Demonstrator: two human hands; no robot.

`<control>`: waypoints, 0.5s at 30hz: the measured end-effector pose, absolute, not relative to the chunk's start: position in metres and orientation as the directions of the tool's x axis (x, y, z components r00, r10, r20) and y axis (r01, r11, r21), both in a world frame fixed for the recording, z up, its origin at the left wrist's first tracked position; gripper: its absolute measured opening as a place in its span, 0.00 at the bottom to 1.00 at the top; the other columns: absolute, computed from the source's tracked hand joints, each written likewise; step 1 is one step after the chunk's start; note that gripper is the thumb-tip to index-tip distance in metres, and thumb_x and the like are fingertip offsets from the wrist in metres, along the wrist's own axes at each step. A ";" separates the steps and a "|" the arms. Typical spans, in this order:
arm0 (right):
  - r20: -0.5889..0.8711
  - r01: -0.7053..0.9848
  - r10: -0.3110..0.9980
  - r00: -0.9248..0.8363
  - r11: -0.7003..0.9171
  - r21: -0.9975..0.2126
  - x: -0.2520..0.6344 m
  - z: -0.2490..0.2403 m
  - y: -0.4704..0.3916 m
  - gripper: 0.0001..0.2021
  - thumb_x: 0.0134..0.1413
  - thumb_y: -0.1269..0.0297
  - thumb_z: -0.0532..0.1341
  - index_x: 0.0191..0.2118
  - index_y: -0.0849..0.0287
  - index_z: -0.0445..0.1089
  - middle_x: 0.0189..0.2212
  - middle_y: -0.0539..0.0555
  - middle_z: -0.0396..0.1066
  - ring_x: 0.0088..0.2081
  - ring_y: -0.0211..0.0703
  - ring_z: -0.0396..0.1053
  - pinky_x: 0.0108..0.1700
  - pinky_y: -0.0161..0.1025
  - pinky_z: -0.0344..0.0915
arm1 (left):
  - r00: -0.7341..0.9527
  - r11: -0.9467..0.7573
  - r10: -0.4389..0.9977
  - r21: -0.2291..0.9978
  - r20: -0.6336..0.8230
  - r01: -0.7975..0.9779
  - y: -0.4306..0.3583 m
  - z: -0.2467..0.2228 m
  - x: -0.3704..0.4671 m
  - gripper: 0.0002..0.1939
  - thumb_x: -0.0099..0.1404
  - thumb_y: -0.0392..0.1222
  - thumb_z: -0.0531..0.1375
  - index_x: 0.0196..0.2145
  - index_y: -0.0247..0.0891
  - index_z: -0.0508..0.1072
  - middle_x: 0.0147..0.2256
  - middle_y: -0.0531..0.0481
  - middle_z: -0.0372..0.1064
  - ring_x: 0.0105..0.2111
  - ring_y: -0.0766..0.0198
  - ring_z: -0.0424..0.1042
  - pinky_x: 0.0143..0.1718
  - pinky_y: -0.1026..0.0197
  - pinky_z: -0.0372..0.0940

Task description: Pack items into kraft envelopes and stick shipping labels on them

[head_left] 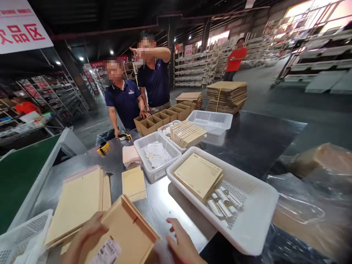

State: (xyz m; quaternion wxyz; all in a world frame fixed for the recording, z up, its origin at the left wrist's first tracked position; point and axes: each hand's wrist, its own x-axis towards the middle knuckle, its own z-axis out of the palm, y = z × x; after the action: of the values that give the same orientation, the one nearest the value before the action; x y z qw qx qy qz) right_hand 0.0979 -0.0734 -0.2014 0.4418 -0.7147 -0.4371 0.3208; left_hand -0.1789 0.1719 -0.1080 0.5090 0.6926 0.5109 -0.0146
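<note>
Brown cardboard dominates the near part of the head view: the left hand (95, 224) grips a labelled carton (129, 229) by its left edge, beside stacked flat mailers (78, 198). The right hand (183, 242) is open, near the carton's right side. This looks like one-handed handling; steadying both sides would call for the right fingers to close.
</note>
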 end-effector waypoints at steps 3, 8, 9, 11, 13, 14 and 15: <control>0.010 0.421 0.854 0.520 -0.246 -0.873 0.141 -0.200 -0.091 0.18 0.48 0.58 0.56 0.47 0.48 0.69 0.47 0.55 0.71 0.40 0.50 0.74 0.44 0.48 0.72 | 0.513 -0.085 0.618 0.599 -0.595 0.797 0.169 -0.145 -0.157 0.14 0.38 0.36 0.57 0.26 0.39 0.77 0.22 0.55 0.73 0.26 0.56 0.73 0.29 0.56 0.68; 0.171 0.589 0.740 0.651 -0.350 -0.729 0.213 -0.171 -0.113 0.17 0.56 0.58 0.52 0.48 0.53 0.68 0.47 0.60 0.71 0.45 0.54 0.71 0.49 0.51 0.68 | 0.569 -0.281 0.559 0.507 -0.603 0.815 0.147 -0.208 -0.100 0.16 0.40 0.31 0.59 0.29 0.40 0.78 0.30 0.54 0.78 0.37 0.51 0.76 0.38 0.56 0.69; 0.156 0.609 0.719 0.677 -0.428 -0.668 0.225 -0.165 -0.117 0.17 0.57 0.60 0.50 0.49 0.55 0.68 0.48 0.60 0.70 0.48 0.53 0.70 0.51 0.50 0.67 | 0.574 -0.328 0.551 0.475 -0.606 0.817 0.142 -0.218 -0.091 0.16 0.42 0.32 0.59 0.31 0.40 0.78 0.32 0.52 0.79 0.39 0.50 0.76 0.39 0.56 0.69; 0.062 0.597 0.673 0.737 -0.604 -0.527 0.247 -0.157 -0.122 0.16 0.58 0.64 0.49 0.49 0.58 0.67 0.49 0.60 0.69 0.52 0.49 0.67 0.55 0.44 0.63 | 0.568 -0.415 0.556 0.389 -0.607 0.822 0.133 -0.234 -0.079 0.16 0.47 0.34 0.59 0.36 0.40 0.78 0.36 0.48 0.79 0.42 0.49 0.76 0.41 0.54 0.68; -0.046 0.545 0.614 0.788 -0.730 -0.413 0.265 -0.159 -0.125 0.15 0.58 0.69 0.50 0.49 0.59 0.68 0.49 0.59 0.70 0.53 0.47 0.66 0.54 0.40 0.61 | 0.545 -0.478 0.592 0.286 -0.594 0.830 0.127 -0.245 -0.071 0.16 0.51 0.34 0.58 0.38 0.39 0.76 0.39 0.43 0.78 0.46 0.46 0.74 0.45 0.50 0.66; -0.087 0.519 0.587 0.805 -0.768 -0.375 0.271 -0.163 -0.125 0.15 0.58 0.70 0.51 0.48 0.60 0.68 0.48 0.59 0.70 0.52 0.46 0.66 0.53 0.39 0.61 | 0.531 -0.494 0.617 0.238 -0.581 0.836 0.124 -0.249 -0.068 0.15 0.52 0.33 0.57 0.39 0.38 0.75 0.40 0.41 0.77 0.47 0.44 0.73 0.47 0.48 0.65; -0.115 0.500 0.566 0.816 -0.792 -0.349 0.277 -0.168 -0.125 0.15 0.58 0.71 0.52 0.48 0.61 0.69 0.47 0.60 0.70 0.51 0.47 0.67 0.51 0.38 0.61 | 0.518 -0.503 0.646 0.197 -0.561 0.841 0.122 -0.251 -0.067 0.15 0.54 0.32 0.55 0.39 0.38 0.74 0.41 0.40 0.76 0.49 0.42 0.72 0.49 0.45 0.64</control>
State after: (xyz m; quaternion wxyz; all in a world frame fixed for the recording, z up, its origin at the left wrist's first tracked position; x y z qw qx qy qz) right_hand 0.2765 -0.1246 -0.1682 0.1533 -0.9406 -0.2834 0.1072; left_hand -0.0669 0.1215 -0.2510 0.2293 0.8404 0.4425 -0.2130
